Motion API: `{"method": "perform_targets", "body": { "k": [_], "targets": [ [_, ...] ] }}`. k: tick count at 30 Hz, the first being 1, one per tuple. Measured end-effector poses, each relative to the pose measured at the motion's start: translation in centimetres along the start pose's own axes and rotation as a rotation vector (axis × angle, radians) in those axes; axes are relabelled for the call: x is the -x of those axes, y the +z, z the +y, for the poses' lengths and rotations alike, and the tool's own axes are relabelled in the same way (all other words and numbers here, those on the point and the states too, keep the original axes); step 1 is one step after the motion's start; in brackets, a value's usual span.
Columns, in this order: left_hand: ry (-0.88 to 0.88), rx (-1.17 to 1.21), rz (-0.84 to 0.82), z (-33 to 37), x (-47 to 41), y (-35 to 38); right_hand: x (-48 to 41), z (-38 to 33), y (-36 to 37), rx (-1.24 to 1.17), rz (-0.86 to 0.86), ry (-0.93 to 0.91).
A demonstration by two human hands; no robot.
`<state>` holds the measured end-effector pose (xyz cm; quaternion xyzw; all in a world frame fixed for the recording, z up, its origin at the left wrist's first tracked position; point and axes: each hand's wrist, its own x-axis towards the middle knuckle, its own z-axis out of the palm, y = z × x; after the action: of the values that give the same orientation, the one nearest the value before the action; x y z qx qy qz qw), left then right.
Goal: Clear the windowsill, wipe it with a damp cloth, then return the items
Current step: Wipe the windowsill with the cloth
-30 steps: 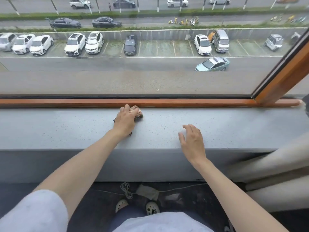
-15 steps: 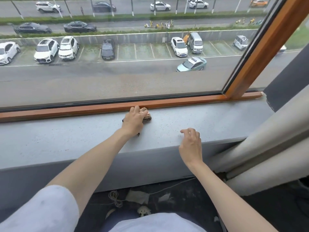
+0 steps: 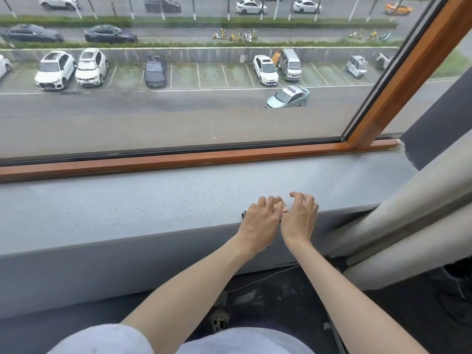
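The cloth (image 3: pixel 279 200) lies near the front edge of the sill (image 3: pixel 153 200), toward its right end, mostly hidden under the left hand (image 3: pixel 260 218), whose curled fingers press down on and grip it. A dark corner pokes out at the hand's left. The right hand (image 3: pixel 298 218) sits just beside, thumb side against the cloth, fingers bent claw-like over the sill. Whether it holds the cloth I cannot tell. Behind runs an orange frame (image 3: pixel 178 159). Pale curtain (image 3: pixel 408 213) folds hang at right.
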<state>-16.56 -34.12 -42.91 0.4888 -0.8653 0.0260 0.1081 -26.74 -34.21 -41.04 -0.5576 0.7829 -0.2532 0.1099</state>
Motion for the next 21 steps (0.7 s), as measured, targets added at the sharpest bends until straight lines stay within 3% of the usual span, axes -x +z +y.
{"method": "perform_targets", "body": {
  "k": [5,9,16,18,21],
  "targets": [
    [-0.157,0.025,0.074,-6.4,7.3,-1.2,4.0,-5.9,3.7,0.045,-0.1,-0.12],
    [-0.379,0.012,0.092,-14.6,16.3,-3.3,9.6,-11.9,7.7,0.052,-0.205,-0.302],
    [-1.195,0.046,0.213,-33.3,37.2,-9.6,16.8,-21.5,13.4,0.025,-0.338,-0.538],
    [-1.401,0.085,0.271,-35.7,39.0,-10.4,18.0,-23.3,14.3,0.035,-0.386,-0.579],
    [-1.331,0.044,0.246,-34.1,35.3,-10.0,19.1,-25.2,15.2,0.047,-0.456,-0.579]
  ]
}}
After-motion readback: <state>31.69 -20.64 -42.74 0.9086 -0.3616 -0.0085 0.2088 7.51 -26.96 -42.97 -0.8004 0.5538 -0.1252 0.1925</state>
